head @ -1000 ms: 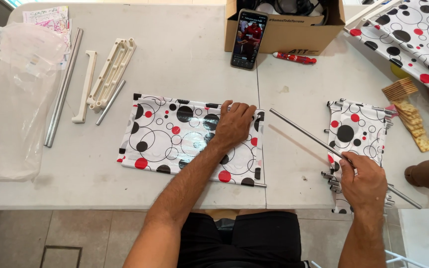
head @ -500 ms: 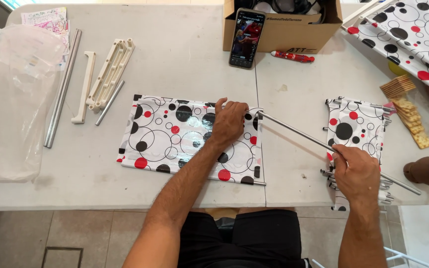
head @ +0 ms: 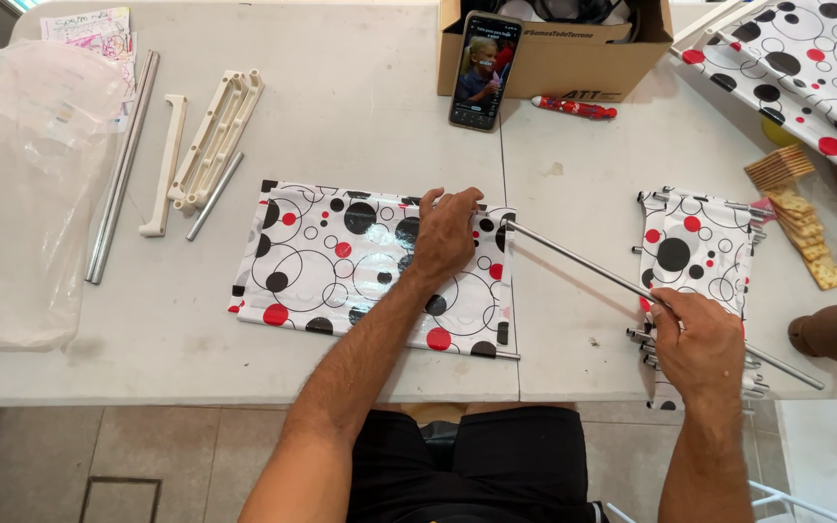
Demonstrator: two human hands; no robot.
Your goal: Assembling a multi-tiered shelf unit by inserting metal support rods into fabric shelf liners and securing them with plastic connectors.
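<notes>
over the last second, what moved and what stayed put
The right hand kept its grip on the thin metal rod and slid its tip left to the edge of the patterned sheet. The left hand stayed pressed on the sheet; the phone did not move.

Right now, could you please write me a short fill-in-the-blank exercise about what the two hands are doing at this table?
1. The left hand presses on a patterned ____ lying flat on the table.
2. The right hand grips a thin metal ____.
3. A phone leans against a cardboard ____.
4. Crackers lie near the table's ____ edge.

Missing words: sheet; rod; box; right
</notes>
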